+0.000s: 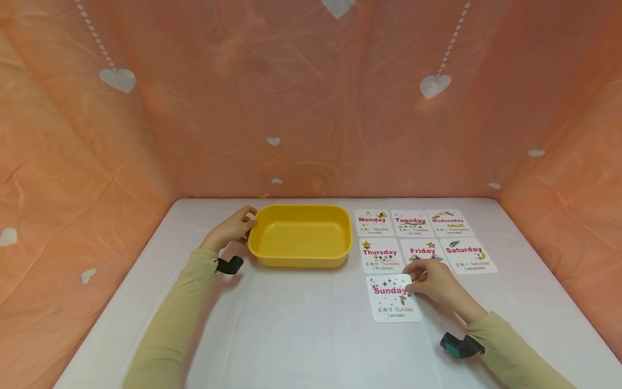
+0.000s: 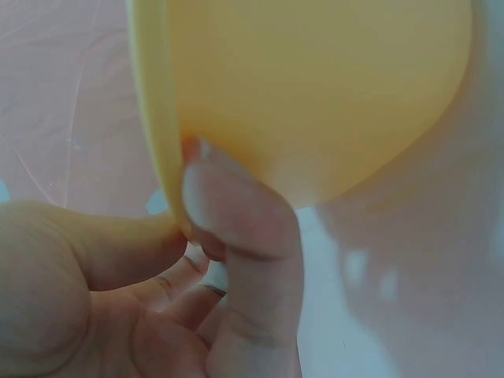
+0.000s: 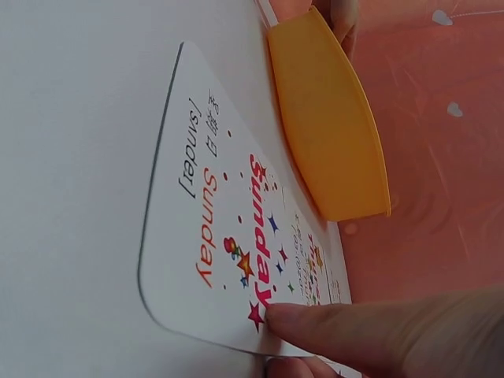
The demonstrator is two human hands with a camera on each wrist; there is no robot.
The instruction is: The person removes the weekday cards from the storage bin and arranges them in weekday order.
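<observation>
My left hand pinches the left rim of a yellow plastic basin between thumb and finger. Close up in the left wrist view, the thumb and a bent finger meet over the basin's edge. With my right hand I pinch the right edge of the white "Sunday" card. In the right wrist view the thumb lies on the printed face of that card, and other fingertips show at its edge. The "Friday" card is partly hidden behind my right hand.
Above the Sunday card lie two rows of weekday cards: Monday, Tuesday and Wednesday, then Thursday, Friday and Saturday. An orange curtain with white hearts surrounds the white table.
</observation>
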